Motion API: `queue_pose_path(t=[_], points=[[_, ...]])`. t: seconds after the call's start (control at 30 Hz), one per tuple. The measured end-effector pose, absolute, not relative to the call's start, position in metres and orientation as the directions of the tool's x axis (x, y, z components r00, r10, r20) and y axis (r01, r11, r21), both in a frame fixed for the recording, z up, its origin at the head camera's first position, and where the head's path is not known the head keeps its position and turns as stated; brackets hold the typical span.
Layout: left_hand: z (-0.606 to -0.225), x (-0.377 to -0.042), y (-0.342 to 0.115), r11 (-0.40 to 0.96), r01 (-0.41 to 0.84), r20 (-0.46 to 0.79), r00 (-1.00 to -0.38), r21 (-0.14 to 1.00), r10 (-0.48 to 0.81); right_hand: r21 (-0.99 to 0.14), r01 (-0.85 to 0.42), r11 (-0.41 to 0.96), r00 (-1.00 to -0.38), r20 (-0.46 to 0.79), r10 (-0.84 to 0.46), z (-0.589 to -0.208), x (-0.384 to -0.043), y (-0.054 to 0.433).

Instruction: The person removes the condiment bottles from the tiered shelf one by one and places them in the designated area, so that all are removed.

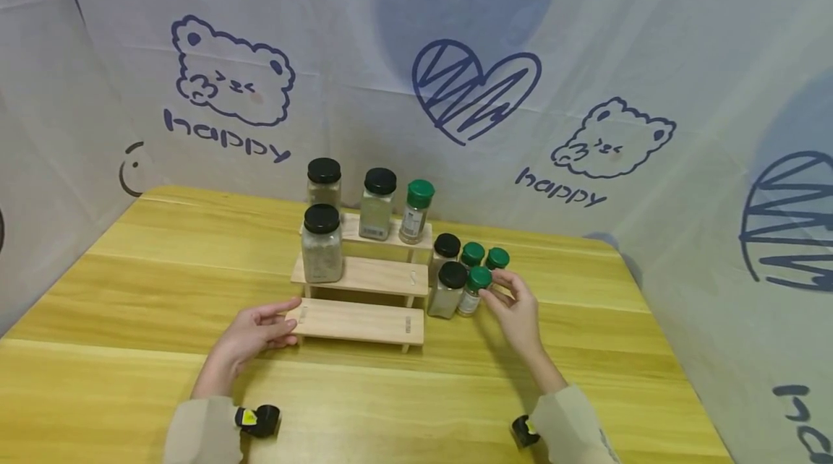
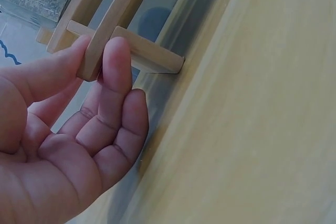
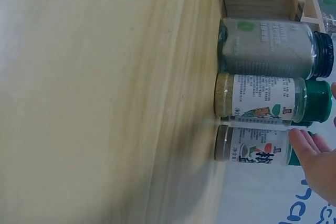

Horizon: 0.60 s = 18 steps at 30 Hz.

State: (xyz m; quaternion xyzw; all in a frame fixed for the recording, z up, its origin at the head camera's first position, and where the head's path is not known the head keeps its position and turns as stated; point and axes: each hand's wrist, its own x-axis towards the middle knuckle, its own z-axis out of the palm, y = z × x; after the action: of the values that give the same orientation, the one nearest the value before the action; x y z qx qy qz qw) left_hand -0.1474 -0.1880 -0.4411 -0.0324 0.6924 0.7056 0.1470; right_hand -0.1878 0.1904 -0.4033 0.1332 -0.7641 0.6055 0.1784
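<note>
My left hand (image 1: 260,330) pinches the left end of the lowest step (image 1: 354,321) of a tiered wooden rack between thumb and fingers. In the left wrist view, the fingertips and thumb press on that step's end (image 2: 94,59), above its leg. My right hand (image 1: 517,308) is at the front green-capped spice jar (image 1: 470,295), with thumb and index fingertips at the right side of its cap. In the right wrist view, fingers (image 3: 302,140) overlap the cap of another spice jar (image 3: 252,144) beside the front green-capped one (image 3: 262,95).
Black-capped jars (image 1: 447,294) and more green-capped jars (image 1: 497,259) stand grouped right of the rack. On its top step (image 1: 351,227) are two black-capped jars and a green-capped one (image 1: 414,215). One large black-capped jar (image 1: 322,251) stands on the middle step. Behind hangs a printed curtain (image 1: 364,117).
</note>
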Motion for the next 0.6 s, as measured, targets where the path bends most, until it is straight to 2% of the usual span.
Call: queue_pose_path(t=[0.27, 0.6], points=[[-0.439, -0.147, -0.188, 0.002, -0.256, -0.253, -0.954, 0.967, 0.161, -0.863, -0.426, 0.270, -0.890, 0.453, 0.043, -0.401, -0.176, 0.191], [-0.439, -0.147, -0.187, -0.003, -0.266, -0.263, -0.953, 0.964, 0.153, -0.870, -0.357, 0.340, -0.914, 0.401, 0.064, -0.395, -0.161, 0.188]])
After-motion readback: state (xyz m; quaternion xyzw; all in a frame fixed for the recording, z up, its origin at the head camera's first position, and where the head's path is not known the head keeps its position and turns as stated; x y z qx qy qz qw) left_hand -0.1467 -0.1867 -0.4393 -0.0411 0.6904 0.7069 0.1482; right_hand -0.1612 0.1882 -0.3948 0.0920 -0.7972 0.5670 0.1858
